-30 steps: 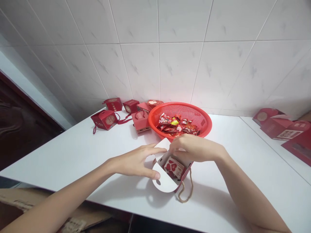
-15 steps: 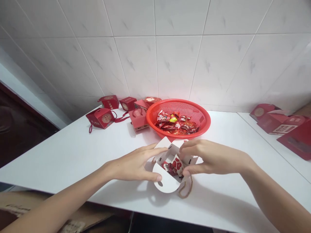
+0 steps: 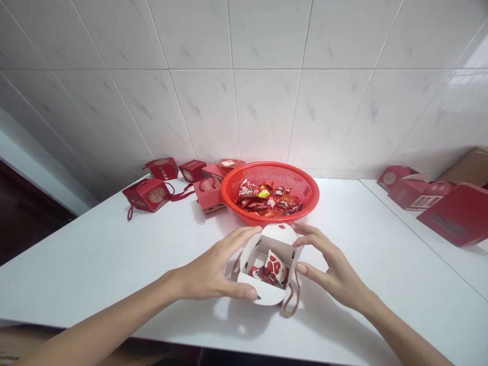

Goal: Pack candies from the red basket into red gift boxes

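Note:
A small white paper gift box [image 3: 249, 286] stands with its top flaps spread, and a twine handle [image 3: 293, 302] hangs at its right. Inside lie a few wrapped candies [image 3: 275, 267], red and white. My left hand [image 3: 213, 267] holds the box's left side, thumb on the front flap and fingers at the back corner. On the right side, my right hand [image 3: 324, 259] has its fingertips at the back corner and its thumb against the side wall. Just behind the box sits a red plastic basket [image 3: 310, 201] with a pile of wrapped candies [image 3: 267, 201].
Several red gift boxes [image 3: 147, 195] with cord handles stand at the back left of the white table [image 3: 114, 269]. More red boxes [image 3: 453, 211] are at the far right. A tiled wall [image 3: 267, 112] rises behind. Cardboard [image 3: 23, 343] shows below the front edge.
The box's flaps are folded further outward, so its inside shows more. My right hand has drawn back from over the opening to the right side. The view has shifted slightly.

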### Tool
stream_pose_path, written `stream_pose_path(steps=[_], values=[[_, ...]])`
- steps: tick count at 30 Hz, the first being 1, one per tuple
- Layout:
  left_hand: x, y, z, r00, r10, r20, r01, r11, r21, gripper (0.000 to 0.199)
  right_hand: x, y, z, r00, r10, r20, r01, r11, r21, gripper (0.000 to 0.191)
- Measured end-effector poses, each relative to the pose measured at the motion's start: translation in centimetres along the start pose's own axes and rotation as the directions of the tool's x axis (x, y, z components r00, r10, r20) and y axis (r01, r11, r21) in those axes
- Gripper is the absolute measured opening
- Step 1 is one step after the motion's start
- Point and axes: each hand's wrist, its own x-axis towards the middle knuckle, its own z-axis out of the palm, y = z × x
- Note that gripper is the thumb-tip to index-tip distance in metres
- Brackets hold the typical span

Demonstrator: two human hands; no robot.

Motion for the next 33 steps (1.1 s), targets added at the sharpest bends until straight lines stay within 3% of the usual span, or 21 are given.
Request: stream_pose_path(steps=[4, 7, 11, 16, 19, 22, 27, 29, 33], values=[[0.1, -0.8, 0.8, 0.997, 0.079, 0.008, -0.078, 0.991, -0.113, 0.109, 0.2, 0.7, 2.6, 0.989, 0.037, -0.146, -0.023, 0.995, 0.097, 0.047], [0.3, -0.9, 1.2, 0.997, 0.083, -0.008, -0.083, 0.994, -0.070, 0.094, 0.1, 1.0, 3.7, 0.980, 0.078, -0.183, -0.051, 0.988, 0.144, 0.052], [1.0, -0.5, 1.9, 0.993, 0.048, -0.104, -0.051, 0.998, -0.032, 0.062, -0.3, 0.8, 3.9, 0.982, 0.079, -0.174, -0.048, 0.983, 0.175, 0.041], [1.5, 0.0, 3.2, 0.973, 0.020, -0.230, -0.036, 0.997, -0.066, 0.058, -0.5, 0.5, 3.5, 0.991, -0.008, -0.137, 0.031, 0.986, 0.167, 0.025], [1.6, 0.1, 3.3, 0.978, -0.016, -0.210, 0.000, 0.997, -0.074, 0.051, -0.6, 0.4, 3.3, 0.992, -0.038, -0.119, 0.054, 0.989, 0.135, 0.026], [1.7, 0.0, 2.9, 0.992, -0.037, -0.122, 0.033, 0.999, -0.034, 0.038, -0.6, 0.2, 3.0, 0.995, -0.052, -0.086, 0.060, 0.994, 0.091, 0.026], [1.9, -0.1, 2.5, 0.999, -0.046, 0.017, 0.047, 0.996, -0.082, 0.037, -0.6, 0.1, 2.0, 0.990, -0.058, -0.130, 0.063, 0.997, 0.033, 0.030], [1.9, 0.0, 2.5, 0.998, -0.057, 0.008, 0.057, 0.995, -0.079, 0.037, -1.2, 0.0, 1.8, 0.986, -0.044, -0.163, 0.041, 0.999, -0.018, 0.032], [1.8, 0.1, 3.0, 0.983, -0.124, -0.132, 0.128, 0.992, 0.018, 0.037, -3.1, -0.9, 2.8, 0.978, 0.004, -0.206, -0.033, 0.990, -0.136, 0.047]])
